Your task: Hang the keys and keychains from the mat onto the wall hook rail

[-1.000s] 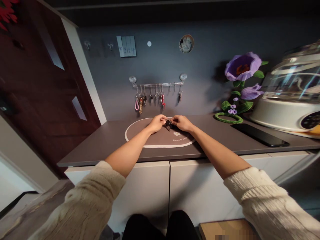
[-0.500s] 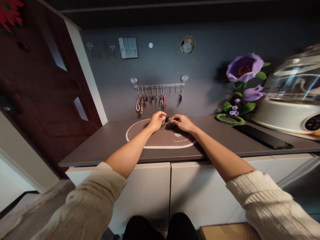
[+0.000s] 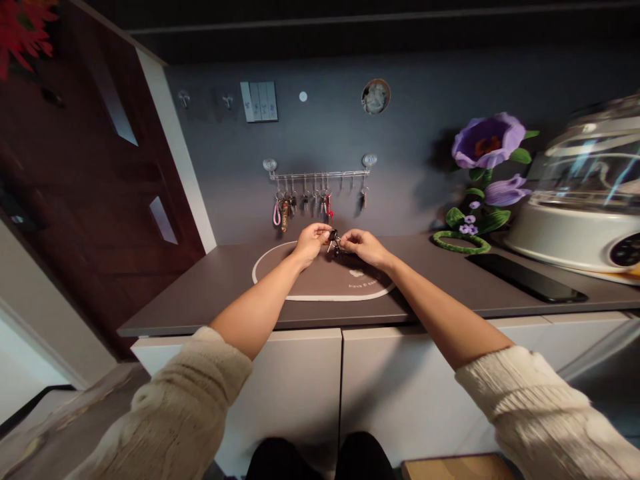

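Between my two hands hangs a small bunch of keys (image 3: 337,251) on a ring, held just above a brown oval mat (image 3: 320,283) with a white border. My left hand (image 3: 313,243) pinches a black-headed key (image 3: 333,235) of the bunch. Thumb and fingers of my right hand (image 3: 367,248) close on the ring side; the fingertips hide part of the ring. Behind them, a clear hook rail (image 3: 320,175) on the wall carries several key sets, among them ones with a pink strap (image 3: 277,214), a brown tag (image 3: 285,219) and a red piece (image 3: 329,208).
To the right, a purple fabric flower (image 3: 490,143) stands on a green ring base, near a black phone (image 3: 527,277) and a white appliance (image 3: 575,227) with a clear top. The counter edge (image 3: 300,323) runs above white cabinet doors (image 3: 290,380). A dark red door (image 3: 95,200) is at left.
The view has tilted up slightly, so the scene sits a little lower. My hands keep hold of the keys, which have shifted only slightly between them.
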A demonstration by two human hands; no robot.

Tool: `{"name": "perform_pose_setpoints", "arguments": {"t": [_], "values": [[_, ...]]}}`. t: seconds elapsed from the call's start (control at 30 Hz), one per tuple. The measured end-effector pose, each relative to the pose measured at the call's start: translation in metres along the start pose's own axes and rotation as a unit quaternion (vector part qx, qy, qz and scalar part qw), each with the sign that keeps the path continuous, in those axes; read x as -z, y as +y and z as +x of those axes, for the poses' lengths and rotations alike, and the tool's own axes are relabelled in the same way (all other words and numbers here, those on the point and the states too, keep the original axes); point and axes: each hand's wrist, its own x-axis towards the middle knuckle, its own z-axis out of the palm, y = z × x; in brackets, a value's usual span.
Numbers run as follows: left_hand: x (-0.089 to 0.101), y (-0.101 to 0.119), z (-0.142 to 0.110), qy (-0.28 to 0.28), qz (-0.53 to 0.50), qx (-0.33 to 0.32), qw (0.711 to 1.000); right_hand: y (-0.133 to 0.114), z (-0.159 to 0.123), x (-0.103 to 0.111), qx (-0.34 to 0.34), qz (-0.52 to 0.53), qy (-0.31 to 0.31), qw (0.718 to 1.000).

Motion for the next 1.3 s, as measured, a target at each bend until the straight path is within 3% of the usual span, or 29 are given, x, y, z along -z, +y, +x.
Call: {"name": "perform_pose_setpoints", "arguments": {"t": [0.23, 0.47, 0.8, 1.03, 1.3], "values": [[-0.001, -0.003, -0.001, -0.029, -0.030, 0.005, 0.999, -0.003, 0.001, 0.001, 0.004, 0.109, 0.030, 0.994], [-0.003, 0.001, -0.006, -0.066, -0.024, 0.016, 0.997, -0.001, 0.003, 0.003, 0.031, 0.145, 0.064, 0.987], [-0.004, -0.001, -0.006, -0.076, 0.030, 0.021, 0.996, -0.001, 0.005, 0.010, 0.054, 0.075, 0.146, 0.985], [-0.006, -0.008, -0.004, -0.070, 0.064, 0.001, 0.995, -0.002, 0.003, 0.016, 0.017, 0.036, 0.127, 0.991], [-0.003, -0.016, 0.001, -0.022, 0.150, -0.015, 0.988, -0.020, 0.018, 0.031, -0.021, 0.086, 0.042, 0.995]]}}
